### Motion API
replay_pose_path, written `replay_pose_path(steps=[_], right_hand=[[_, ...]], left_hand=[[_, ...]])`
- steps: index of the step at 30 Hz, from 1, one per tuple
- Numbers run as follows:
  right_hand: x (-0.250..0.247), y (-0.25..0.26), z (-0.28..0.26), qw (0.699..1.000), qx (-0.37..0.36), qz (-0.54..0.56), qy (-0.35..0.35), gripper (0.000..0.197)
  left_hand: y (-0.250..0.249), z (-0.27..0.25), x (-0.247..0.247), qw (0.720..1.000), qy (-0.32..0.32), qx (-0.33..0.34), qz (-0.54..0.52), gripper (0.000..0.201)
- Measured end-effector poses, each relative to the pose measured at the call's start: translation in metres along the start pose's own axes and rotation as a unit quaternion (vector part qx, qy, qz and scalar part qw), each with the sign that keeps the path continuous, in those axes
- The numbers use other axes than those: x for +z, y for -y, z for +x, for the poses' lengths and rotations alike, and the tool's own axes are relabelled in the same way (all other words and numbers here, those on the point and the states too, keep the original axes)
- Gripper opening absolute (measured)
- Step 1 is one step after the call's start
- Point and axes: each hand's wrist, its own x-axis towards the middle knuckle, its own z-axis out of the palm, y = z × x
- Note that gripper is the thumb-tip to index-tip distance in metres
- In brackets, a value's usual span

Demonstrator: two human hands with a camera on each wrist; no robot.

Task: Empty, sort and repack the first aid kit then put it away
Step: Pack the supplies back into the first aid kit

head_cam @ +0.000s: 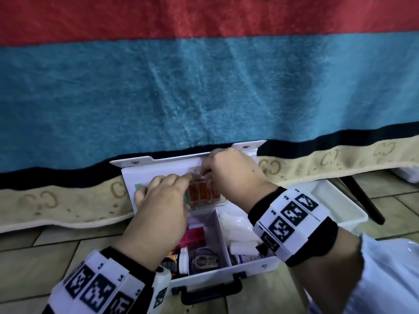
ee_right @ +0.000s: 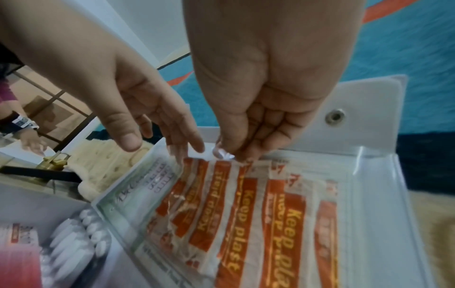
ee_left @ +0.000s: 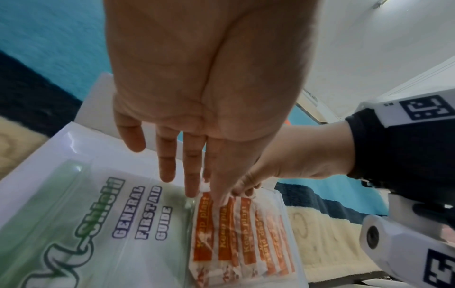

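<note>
Several orange-and-white plaster strips (ee_right: 248, 224) lie fanned behind a clear sleeve in the upright lid of the white first aid kit (head_cam: 254, 265), which sits open at lower centre of the head view, on the tiled floor against a blue blanket (head_cam: 204, 91). Beside them is a green first aid guide (ee_left: 103, 224). The right hand (head_cam: 235, 175) pinches the strips' top edge with curled fingertips; the left hand (head_cam: 161, 214) rests straight fingers on the sleeve just left of them.

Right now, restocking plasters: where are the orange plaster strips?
In the open lid's clear pocket, right of the first aid guide; orange plaster strips pinched by the right hand.
</note>
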Motion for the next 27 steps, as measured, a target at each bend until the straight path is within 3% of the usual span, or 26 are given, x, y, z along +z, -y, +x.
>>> replay_pose_path(steps=[3, 7, 10, 13, 15, 21, 24, 27], right_hand=[[-0.005, -0.006, -0.012, 1.000, 0.004, 0.022, -0.021, 0.028], [-0.030, -0.029, -0.055, 0.989, 0.055, 0.114, -0.076, 0.020], [-0.054, -0.061, -0.101, 0.981, 0.123, 0.118, -0.096, 0.015], [-0.061, -0.096, -0.151, 0.971, 0.218, 0.082, -0.054, 0.010], [-0.055, -0.117, -0.183, 0.961, 0.272, 0.040, -0.001, 0.010], [-0.016, -0.145, -0.270, 0.894, 0.364, -0.039, 0.257, 0.035], [-0.001, -0.148, -0.297, 0.879, 0.391, -0.024, 0.272, 0.037], [0.012, -0.149, -0.308, 0.885, 0.406, -0.026, 0.228, 0.030]], left_hand=[[-0.001, 0.002, 0.003, 1.000, 0.006, 0.010, 0.006, 0.056], [-0.003, 0.005, 0.003, 1.000, 0.014, 0.012, 0.002, 0.056], [-0.019, 0.002, 0.000, 1.000, 0.002, 0.020, 0.009, 0.058], [-0.048, -0.004, 0.003, 0.997, 0.007, 0.075, -0.010, 0.056], [-0.067, -0.009, 0.013, 0.989, 0.044, 0.137, -0.035, 0.049], [-0.097, -0.023, 0.048, 0.960, 0.163, 0.225, -0.034, 0.026], [-0.099, -0.025, 0.057, 0.956, 0.169, 0.239, -0.017, 0.026], [-0.102, -0.025, 0.059, 0.960, 0.168, 0.226, -0.005, 0.021]])
